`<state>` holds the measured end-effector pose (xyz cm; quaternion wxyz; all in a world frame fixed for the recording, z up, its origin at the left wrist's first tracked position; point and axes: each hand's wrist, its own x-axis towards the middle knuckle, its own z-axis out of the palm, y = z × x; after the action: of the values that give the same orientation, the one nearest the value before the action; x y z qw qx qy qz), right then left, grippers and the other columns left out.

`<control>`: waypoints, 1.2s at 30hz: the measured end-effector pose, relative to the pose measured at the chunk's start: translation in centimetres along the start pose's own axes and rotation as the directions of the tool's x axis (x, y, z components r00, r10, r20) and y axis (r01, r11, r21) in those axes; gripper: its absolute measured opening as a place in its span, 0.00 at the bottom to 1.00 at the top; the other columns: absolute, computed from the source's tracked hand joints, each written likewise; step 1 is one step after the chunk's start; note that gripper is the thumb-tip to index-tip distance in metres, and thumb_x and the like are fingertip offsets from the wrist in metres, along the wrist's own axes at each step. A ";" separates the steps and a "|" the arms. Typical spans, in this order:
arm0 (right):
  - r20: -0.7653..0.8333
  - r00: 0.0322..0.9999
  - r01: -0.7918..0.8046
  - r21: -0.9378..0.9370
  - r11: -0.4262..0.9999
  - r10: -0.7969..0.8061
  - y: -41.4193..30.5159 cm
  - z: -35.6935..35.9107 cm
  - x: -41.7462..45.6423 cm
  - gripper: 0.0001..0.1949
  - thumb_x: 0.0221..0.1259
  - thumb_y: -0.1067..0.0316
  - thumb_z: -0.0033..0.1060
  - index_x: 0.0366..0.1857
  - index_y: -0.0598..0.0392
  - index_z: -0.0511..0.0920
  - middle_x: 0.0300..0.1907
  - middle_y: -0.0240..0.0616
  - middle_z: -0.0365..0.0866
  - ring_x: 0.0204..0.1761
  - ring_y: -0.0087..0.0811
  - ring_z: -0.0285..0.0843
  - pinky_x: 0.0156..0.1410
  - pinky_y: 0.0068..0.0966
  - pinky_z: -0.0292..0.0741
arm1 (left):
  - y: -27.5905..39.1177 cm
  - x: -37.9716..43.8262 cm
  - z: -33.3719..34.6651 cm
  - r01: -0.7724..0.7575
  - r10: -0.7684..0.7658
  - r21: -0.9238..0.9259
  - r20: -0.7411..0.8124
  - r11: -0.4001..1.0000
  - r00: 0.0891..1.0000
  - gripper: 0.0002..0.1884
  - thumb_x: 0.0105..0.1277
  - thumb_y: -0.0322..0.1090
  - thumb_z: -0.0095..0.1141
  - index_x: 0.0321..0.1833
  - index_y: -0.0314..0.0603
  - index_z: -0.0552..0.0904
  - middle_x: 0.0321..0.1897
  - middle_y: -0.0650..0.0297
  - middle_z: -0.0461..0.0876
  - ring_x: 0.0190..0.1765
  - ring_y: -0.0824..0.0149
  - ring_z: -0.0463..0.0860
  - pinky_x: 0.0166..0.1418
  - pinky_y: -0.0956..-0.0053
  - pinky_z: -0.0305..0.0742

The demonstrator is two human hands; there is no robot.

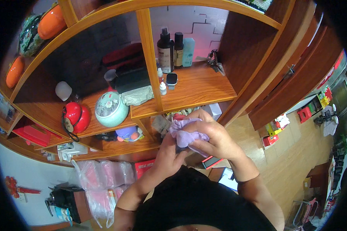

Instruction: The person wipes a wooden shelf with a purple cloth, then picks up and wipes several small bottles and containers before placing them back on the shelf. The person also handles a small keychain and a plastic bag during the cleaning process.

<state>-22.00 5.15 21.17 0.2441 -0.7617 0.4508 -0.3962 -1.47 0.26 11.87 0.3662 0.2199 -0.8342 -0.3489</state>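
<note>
A crumpled purple cloth (186,137) is between my two hands, in front of the wooden shelf unit. My right hand (212,135) grips it from the right, fingers curled over the top. On the lower left, my left hand (169,154) holds a small dark object, mostly covered by the cloth and fingers; what it is, I cannot tell. Just beyond the hands, the shelf bears a smartwatch (171,79), a small white dropper bottle (162,88), a dark spray bottle (165,53), a black-capped bottle (178,50) and a light blue container (188,52).
A round pale green lidded jar (111,109) and a red gourd-shaped ornament (80,117) stand on the left shelf. Plastic-wrapped pink packs (104,176) lie below left. An upright wooden divider (150,57) splits the shelf. Wooden doors (295,78) rise at right.
</note>
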 end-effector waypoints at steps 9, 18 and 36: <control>-0.160 0.965 -0.114 0.450 0.886 0.206 4.4 1.2 -1.1 0.15 0.72 0.65 0.70 0.55 0.60 0.84 0.58 0.43 0.82 0.61 0.35 0.79 0.66 0.34 0.75 | 0.4 0.3 0.3 0.022 -0.023 -0.015 -0.013 1.000 1.000 0.34 0.70 0.31 0.68 0.76 0.34 0.66 0.65 0.43 0.75 0.66 0.42 0.78 0.71 0.55 0.74; -0.653 0.754 0.037 0.150 0.988 0.071 5.0 1.9 -0.8 0.25 0.64 0.73 0.66 0.66 0.60 0.76 0.66 0.46 0.78 0.69 0.42 0.76 0.76 0.39 0.71 | -1.8 1.4 0.6 0.468 -0.163 -0.877 0.480 -0.105 0.862 0.32 0.85 0.62 0.39 0.77 0.44 0.68 0.61 0.54 0.81 0.63 0.58 0.83 0.62 0.56 0.81; -0.166 0.979 0.156 0.221 0.963 -0.120 3.1 -1.8 -5.5 0.11 0.63 0.66 0.73 0.46 0.56 0.89 0.56 0.43 0.87 0.57 0.43 0.83 0.65 0.41 0.74 | -0.5 2.4 0.7 0.408 -0.324 -0.909 0.363 0.083 0.874 0.29 0.87 0.49 0.48 0.82 0.41 0.64 0.71 0.58 0.75 0.71 0.61 0.77 0.77 0.60 0.72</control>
<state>-26.53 8.54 17.84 0.2685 -0.7251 0.3643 -0.5190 -3.41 -1.27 12.25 0.2929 0.1272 -0.3509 -0.8803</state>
